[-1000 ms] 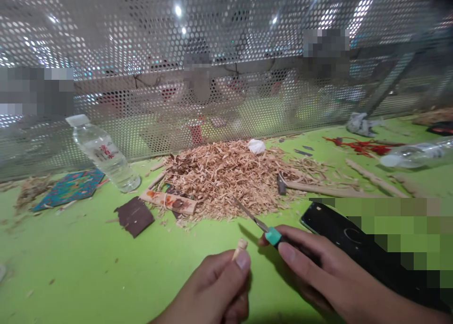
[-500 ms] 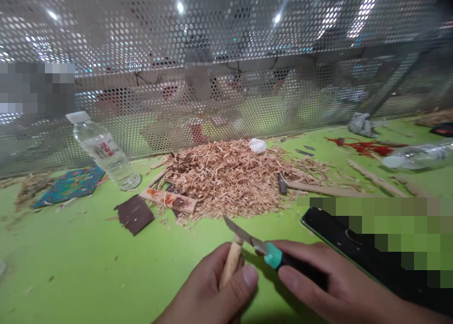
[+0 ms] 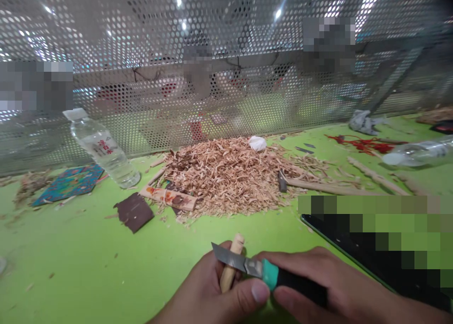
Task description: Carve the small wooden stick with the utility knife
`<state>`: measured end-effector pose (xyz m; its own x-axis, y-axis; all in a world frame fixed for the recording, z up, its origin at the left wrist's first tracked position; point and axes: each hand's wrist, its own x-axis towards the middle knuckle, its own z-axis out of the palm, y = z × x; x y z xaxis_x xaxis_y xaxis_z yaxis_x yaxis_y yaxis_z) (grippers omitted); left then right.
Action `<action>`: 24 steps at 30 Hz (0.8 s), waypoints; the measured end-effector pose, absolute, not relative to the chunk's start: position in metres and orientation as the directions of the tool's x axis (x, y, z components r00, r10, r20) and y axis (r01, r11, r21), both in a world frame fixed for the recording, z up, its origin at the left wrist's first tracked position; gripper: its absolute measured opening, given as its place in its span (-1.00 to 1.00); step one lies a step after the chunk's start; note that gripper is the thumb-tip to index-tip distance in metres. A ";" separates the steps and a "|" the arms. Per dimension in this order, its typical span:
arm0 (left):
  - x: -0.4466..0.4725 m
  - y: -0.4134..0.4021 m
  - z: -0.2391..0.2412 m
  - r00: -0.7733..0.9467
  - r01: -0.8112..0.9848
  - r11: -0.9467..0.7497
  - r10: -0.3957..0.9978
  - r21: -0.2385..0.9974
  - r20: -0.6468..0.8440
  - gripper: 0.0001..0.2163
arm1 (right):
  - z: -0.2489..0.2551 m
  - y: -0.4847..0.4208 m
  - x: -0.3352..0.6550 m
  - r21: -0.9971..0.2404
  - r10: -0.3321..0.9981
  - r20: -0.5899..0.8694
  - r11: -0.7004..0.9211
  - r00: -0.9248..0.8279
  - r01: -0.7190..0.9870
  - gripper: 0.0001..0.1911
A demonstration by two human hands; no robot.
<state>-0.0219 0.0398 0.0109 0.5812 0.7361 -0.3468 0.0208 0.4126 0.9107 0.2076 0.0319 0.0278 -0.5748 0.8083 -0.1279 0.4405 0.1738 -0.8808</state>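
A short round wooden stick (image 3: 238, 243) with a rounded, grooved top end is gripped in my left hand (image 3: 212, 286), fingers wrapped round it. My right hand (image 3: 311, 277) is closed on the handle of a carving knife (image 3: 271, 273), black with a teal collar. Its slanted steel blade lies across the stick, below the grooved end. My left thumb is close to the collar of the knife. Part of the stick's lower end is hidden by the left hand.
Behind my hands spreads a heap of wood shavings (image 3: 226, 177), with a hammer (image 3: 282, 181) at its right. A black phone-like slab (image 3: 354, 248) lies by my right forearm. Sandpaper (image 3: 133, 213), a stained wood piece (image 3: 171, 199) and a water bottle (image 3: 102, 147) are left. A perforated screen (image 3: 159, 97) stands behind.
The knife blade has moved down the stick, from its top end to lower on the shaft. My right hand has shifted slightly left and down with it.
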 end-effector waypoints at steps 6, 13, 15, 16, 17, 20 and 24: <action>-0.021 0.041 0.014 0.580 0.041 0.415 0.731 0.909 -0.359 -0.39 | 0.026 0.036 0.208 -0.897 0.781 -0.146 0.155 -0.608 0.415 -0.34; -0.021 0.039 0.013 0.573 0.053 0.427 0.727 0.903 -0.378 -0.38 | 0.032 0.037 0.206 -0.907 0.767 -0.198 0.094 -0.610 0.411 -0.25; -0.020 0.039 0.013 0.570 0.059 0.431 0.726 0.900 -0.385 -0.39 | 0.035 0.039 0.206 -0.912 0.757 -0.210 0.077 -0.618 0.404 -0.26; -0.020 0.040 0.013 0.572 0.053 0.432 0.726 0.900 -0.382 -0.39 | 0.036 0.039 0.206 -0.914 0.755 -0.217 0.066 -0.619 0.401 -0.27; -0.020 0.040 0.013 0.575 0.046 0.429 0.727 0.902 -0.375 -0.41 | 0.037 0.039 0.206 -0.916 0.755 -0.222 0.055 -0.617 0.397 -0.29; -0.019 0.041 0.013 0.581 0.047 0.386 0.740 0.921 -0.340 -0.46 | 0.035 0.037 0.206 -0.923 0.779 -0.214 0.035 -0.589 0.382 -0.35; -0.020 0.038 0.009 0.556 0.163 0.324 0.750 0.932 -0.358 -0.33 | 0.031 0.034 0.204 -0.905 0.806 -0.196 0.070 -0.558 0.419 -0.40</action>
